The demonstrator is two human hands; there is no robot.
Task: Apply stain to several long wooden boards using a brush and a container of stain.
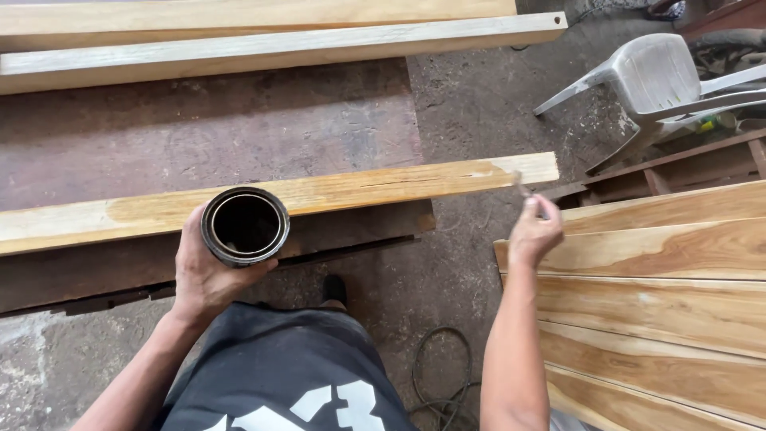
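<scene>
Nearest me, my left hand [203,275] is wrapped around a dark round can [244,225], its open mouth turned up toward my face, held just in front of the long plank [319,191] that lies across the dark worktop [239,136]. I judge it best to keep that can level and near the wood, so each dip is a short trip and nothing spills on the floor [471,112].

My right hand [535,235] is closed around the handle of a small brush [523,187], whose tip touches the plank's right end. The wood behind it is a wet amber; the far right end and the left end are pale and dry. I think the stroke should run with the grain, light at the edge so no bead runs over the end, overlapping the wet margin.

To my right lies a stack of coated boards [662,295]. Beyond the plank, two more pale planks [263,36] lie at the far side, and a grey plastic chair [654,76] stands farther right.
</scene>
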